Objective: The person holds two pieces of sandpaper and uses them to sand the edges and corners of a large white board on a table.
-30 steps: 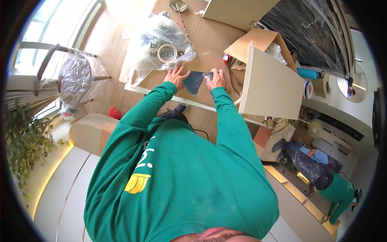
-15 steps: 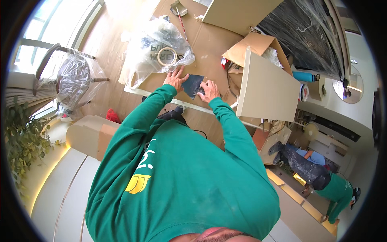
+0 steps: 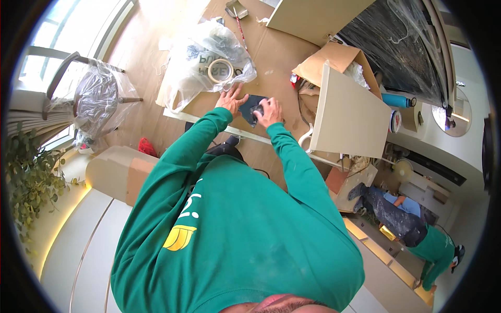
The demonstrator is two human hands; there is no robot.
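The right hand [image 3: 270, 111] has slid left onto the dark sheet [image 3: 249, 107], nearer the left hand [image 3: 231, 100].

This is a home under renovation or fit-out. Brown protective paper [image 3: 282, 52] covers the floor, a chair [image 3: 96, 99] and a dark wall panel [image 3: 402, 47] are wrapped in clear plastic film, and loose furniture panels [image 3: 349, 115], an open cardboard box [image 3: 334, 60] and a roll of tape [image 3: 221, 70] lie about, while another worker [image 3: 417, 235] bends nearby.
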